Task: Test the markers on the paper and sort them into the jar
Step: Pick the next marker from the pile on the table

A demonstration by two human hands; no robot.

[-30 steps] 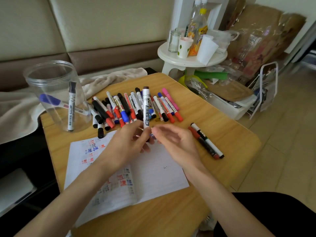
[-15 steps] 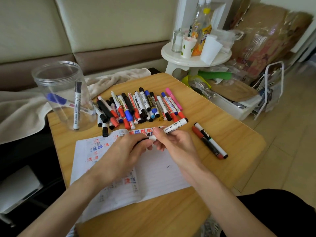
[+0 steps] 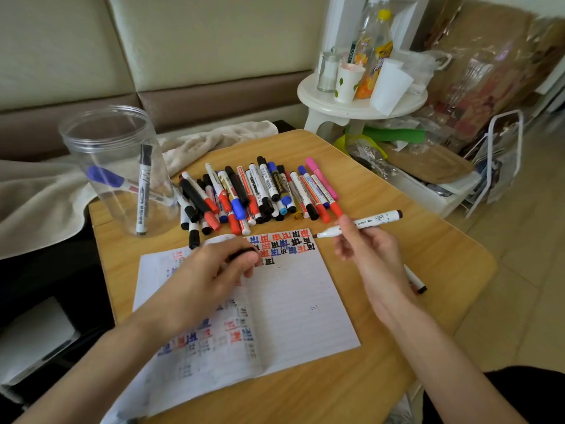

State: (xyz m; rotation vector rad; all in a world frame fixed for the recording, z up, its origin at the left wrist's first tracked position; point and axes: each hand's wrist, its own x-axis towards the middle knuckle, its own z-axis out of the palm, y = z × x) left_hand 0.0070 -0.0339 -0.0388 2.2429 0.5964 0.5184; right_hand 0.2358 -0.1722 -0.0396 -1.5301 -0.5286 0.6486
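Nearest, lying open on the wooden table (image 3: 428, 255): a lined notebook (image 3: 290, 316), with rows of red, blue and black test marks along its far edge and down its left page. Resting on that notebook, the left hand (image 3: 208, 276), fingers curled round a dark cap (image 3: 243, 254) mostly hidden under them. To the right of it and apart from it, the right hand (image 3: 367, 255), raised off the page, pinching a white marker (image 3: 376, 221) between thumb and fingertips near the front of the barrel. Uncapped, long axis almost level: dark nib pointing left, out past the fingers to just above the notebook's far right corner; dark tail end pointing right and slightly away. Under the right wrist, flat on the table, another marker (image 3: 414, 280), only its end in sight. Beyond both hands, a loose row of capped markers (image 3: 260, 191), mostly lying lengthwise away from the person. Farther off, left of the left hand, a clear plastic jar (image 3: 79, 154) standing upright, with a black-capped marker (image 3: 143, 191) leaning inside and a blue-capped marker (image 3: 105, 176) slanting across. Farthest, off to the right, a white round stool (image 3: 351, 113) bearing bottles and cups.
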